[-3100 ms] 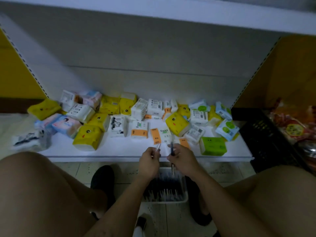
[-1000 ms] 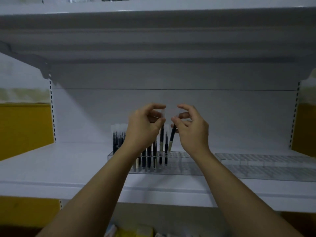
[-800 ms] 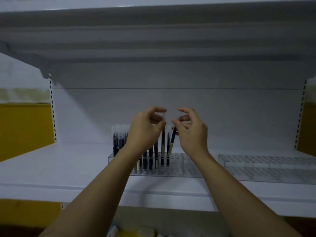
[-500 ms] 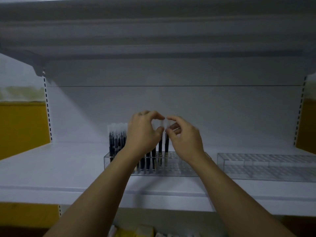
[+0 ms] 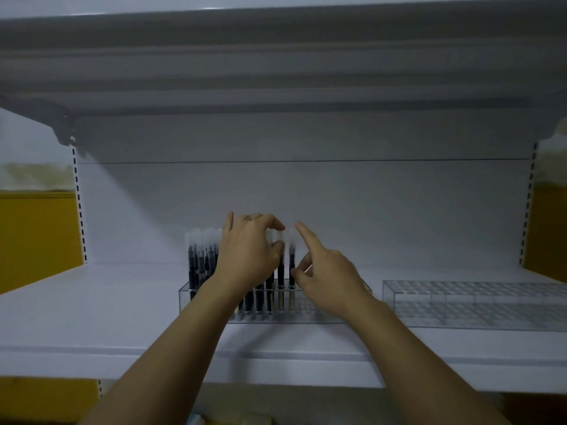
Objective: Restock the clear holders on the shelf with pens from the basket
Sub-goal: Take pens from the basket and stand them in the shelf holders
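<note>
Standing in holder (image 5: 185, 297), pen (image 5: 291, 261) between left hand (image 5: 248, 256) and right hand (image 5: 326, 279)

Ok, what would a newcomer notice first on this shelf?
Two hands meet mid-shelf: the left hand pinches the white cap of a pen, the right hand beside it with its index finger straight. They work at dark pens standing in a clear holder; a second holder to its right shows only its grid of slots.

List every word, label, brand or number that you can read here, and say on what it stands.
None: no text can be read.
The pens show no legible print; they are dim and blurred.
The filled clear holder and the empty clear holder bear no label.
The shelf edge carries no tag.
</note>
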`<move>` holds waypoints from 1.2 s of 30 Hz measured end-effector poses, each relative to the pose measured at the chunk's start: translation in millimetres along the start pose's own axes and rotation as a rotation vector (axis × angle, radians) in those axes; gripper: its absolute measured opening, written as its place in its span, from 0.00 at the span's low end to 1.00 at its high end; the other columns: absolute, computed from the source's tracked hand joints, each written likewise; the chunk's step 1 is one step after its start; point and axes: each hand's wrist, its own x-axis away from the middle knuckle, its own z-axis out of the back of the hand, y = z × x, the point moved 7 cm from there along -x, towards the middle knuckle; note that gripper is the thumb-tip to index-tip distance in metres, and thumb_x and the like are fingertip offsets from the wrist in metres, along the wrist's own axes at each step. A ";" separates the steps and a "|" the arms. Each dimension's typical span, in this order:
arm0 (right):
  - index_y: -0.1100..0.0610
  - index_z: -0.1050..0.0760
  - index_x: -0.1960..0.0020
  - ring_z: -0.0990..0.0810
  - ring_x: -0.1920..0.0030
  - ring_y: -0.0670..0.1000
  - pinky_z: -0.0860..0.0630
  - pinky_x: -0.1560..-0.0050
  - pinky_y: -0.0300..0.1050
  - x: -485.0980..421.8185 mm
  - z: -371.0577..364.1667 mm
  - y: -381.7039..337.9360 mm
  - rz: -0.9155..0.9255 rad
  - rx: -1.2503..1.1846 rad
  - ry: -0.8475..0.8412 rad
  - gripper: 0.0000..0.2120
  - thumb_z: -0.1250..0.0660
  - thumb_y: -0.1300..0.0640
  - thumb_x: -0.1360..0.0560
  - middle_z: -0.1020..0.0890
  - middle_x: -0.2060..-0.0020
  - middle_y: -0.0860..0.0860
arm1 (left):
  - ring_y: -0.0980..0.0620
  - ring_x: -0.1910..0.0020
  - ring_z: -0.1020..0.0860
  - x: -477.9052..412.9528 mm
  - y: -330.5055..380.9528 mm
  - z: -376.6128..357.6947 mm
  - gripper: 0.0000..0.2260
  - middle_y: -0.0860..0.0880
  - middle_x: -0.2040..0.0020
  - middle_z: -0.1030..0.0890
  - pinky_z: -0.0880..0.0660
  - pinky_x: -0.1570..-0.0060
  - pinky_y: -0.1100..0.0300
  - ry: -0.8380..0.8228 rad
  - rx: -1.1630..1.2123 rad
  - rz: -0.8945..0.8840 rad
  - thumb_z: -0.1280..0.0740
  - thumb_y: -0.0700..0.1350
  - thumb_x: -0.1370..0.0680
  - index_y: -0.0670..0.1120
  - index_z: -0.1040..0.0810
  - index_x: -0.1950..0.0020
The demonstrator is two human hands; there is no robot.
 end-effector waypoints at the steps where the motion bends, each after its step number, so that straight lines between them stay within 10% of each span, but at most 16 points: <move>1: 0.40 0.59 0.23 0.20 0.55 0.48 0.21 0.50 0.48 0.8 0.0 1.1 -0.008 -0.018 0.004 0.40 0.34 0.51 0.23 0.19 0.51 0.45 | 0.50 0.33 0.30 1.5 0.6 0.6 0.12 0.53 0.38 0.22 0.57 0.25 0.48 0.003 -0.010 -0.003 0.32 0.50 0.24 0.55 0.23 0.40; 13: 0.42 0.47 0.24 0.27 0.37 0.49 0.26 0.41 0.46 33.7 17.6 -5.4 0.012 0.059 0.114 0.34 0.32 0.46 0.24 0.32 0.32 0.45 | 0.48 0.30 0.32 47.0 20.0 20.1 0.15 0.51 0.38 0.22 0.56 0.24 0.47 0.124 -0.004 -0.103 0.29 0.44 0.25 0.50 0.22 0.39; 23: 0.48 0.33 0.28 0.31 0.35 0.49 0.36 0.35 0.44 109.9 24.5 -23.5 0.085 0.199 0.148 0.26 0.33 0.45 0.25 0.28 0.35 0.47 | 0.45 0.35 0.28 129.1 42.2 15.1 0.13 0.50 0.44 0.19 0.43 0.27 0.44 0.078 -0.012 -0.103 0.27 0.46 0.28 0.48 0.19 0.44; 36: 0.55 0.21 0.41 0.21 0.47 0.56 0.23 0.47 0.50 236.6 -33.9 26.4 -0.028 0.175 0.160 0.17 0.26 0.55 0.29 0.21 0.47 0.52 | 0.45 0.46 0.24 268.6 36.7 -47.2 0.12 0.52 0.51 0.19 0.33 0.48 0.48 -0.084 -0.087 0.009 0.28 0.52 0.29 0.52 0.19 0.47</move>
